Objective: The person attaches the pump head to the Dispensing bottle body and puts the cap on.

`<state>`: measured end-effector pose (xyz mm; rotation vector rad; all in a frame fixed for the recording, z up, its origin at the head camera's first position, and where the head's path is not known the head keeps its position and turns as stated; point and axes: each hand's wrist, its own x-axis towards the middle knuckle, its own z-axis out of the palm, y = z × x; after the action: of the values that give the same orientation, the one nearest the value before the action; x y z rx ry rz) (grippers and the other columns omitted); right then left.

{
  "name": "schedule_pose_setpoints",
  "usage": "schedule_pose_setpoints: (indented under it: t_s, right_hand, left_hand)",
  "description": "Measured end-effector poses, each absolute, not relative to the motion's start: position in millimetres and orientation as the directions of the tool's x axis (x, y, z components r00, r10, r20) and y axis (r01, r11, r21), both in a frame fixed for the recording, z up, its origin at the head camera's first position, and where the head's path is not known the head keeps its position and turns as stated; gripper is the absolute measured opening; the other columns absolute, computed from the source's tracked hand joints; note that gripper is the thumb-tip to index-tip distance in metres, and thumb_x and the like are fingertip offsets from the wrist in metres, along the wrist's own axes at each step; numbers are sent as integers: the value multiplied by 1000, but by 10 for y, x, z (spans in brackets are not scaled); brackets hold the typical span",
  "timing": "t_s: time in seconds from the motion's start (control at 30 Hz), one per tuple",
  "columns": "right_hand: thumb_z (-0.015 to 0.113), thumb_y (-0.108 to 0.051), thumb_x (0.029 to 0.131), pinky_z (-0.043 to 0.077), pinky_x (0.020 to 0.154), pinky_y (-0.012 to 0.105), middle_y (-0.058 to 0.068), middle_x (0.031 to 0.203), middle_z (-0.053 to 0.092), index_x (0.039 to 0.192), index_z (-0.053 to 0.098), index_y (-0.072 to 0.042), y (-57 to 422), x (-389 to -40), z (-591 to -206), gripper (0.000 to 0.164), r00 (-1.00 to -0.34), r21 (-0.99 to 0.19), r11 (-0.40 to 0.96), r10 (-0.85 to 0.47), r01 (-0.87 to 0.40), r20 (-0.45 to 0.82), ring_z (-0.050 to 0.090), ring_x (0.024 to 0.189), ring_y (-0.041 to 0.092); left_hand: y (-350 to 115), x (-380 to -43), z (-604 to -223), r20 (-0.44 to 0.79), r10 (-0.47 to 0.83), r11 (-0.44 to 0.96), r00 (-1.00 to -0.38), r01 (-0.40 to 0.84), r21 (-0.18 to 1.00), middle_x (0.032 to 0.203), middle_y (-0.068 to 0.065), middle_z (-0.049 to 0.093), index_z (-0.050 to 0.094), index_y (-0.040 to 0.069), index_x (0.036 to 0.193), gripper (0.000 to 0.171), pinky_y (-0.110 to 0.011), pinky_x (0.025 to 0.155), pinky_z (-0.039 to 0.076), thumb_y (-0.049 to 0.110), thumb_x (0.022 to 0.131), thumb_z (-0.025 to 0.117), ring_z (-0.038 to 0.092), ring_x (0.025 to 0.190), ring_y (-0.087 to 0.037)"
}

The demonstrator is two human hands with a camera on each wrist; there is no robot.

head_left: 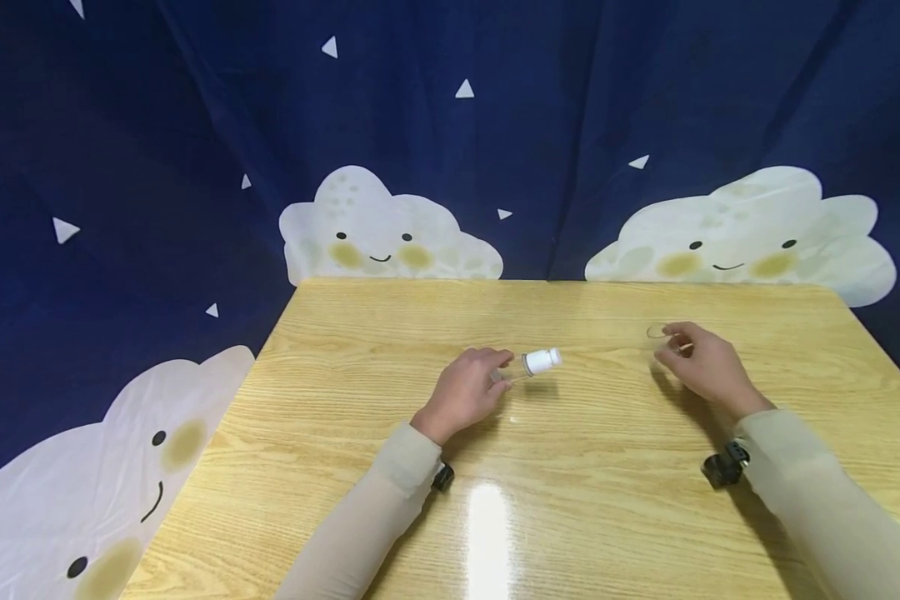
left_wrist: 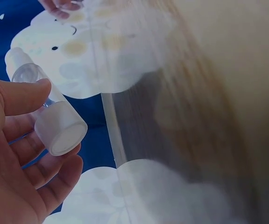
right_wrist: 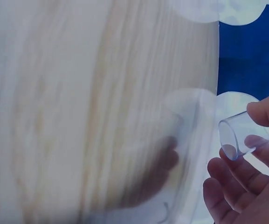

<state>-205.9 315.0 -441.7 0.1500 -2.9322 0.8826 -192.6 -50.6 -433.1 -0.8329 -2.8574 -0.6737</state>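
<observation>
My left hand (head_left: 465, 390) holds a small clear pump bottle (head_left: 542, 361) above the table, its white top tilted toward the right. In the left wrist view the thumb lies across the clear middle of the bottle (left_wrist: 61, 128), and fingers curl behind its white base. Farther right, my right hand (head_left: 708, 367) pinches a clear, hollow cap (right_wrist: 234, 135) between thumb and fingers. This cap is see-through and hard to make out in the head view; its round open rim shows in the right wrist view. Bottle and cap are apart.
Both hands are over a light wood-grain table (head_left: 330, 400), with a bright glare patch near its front. A dark blue curtain (head_left: 540, 125) with cloud faces and white triangles hangs behind it and at the left. A small black camera (head_left: 723, 467) sits at the right wrist.
</observation>
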Motion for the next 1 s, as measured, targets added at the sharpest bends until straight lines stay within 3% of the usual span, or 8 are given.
schedule_pose_setpoints:
  t_s: [0.2, 0.67, 1.0]
  right_hand:
    - [59, -22, 97, 53, 68, 34, 30, 115, 62, 135, 53, 5, 3055, -2036, -4355, 47, -985, -551, 819, -110, -164, 130, 65, 99, 44]
    - [66, -11, 92, 57, 78, 56, 29, 109, 61, 131, 58, 5, 2962, -1965, -4321, 42, -958, -539, 797, -169, -272, 234, 66, 93, 42]
    - [66, -5, 90, 59, 73, 35, 25, 108, 62, 128, 61, 3, 2864, -1939, -4263, 40, -935, -536, 775, -201, -335, 293, 66, 90, 34]
  left_hand:
    - [-511, -1928, -4317, 199, 483, 756, -853, 521, 397, 126, -1, 69, 63, 13, 131, 39, -34, 94, 56, 21, 94, 69, 64, 116, -22]
    - [-507, -1931, -4309, 204, 481, 754, -853, 521, 400, 126, -2, 69, 64, 12, 131, 39, -35, 94, 56, 20, 93, 70, 64, 116, -23]
    - [-485, -1929, -4302, 213, 484, 752, -848, 528, 394, 128, -2, 69, 63, 13, 132, 40, -35, 98, 54, 19, 94, 69, 63, 119, -23]
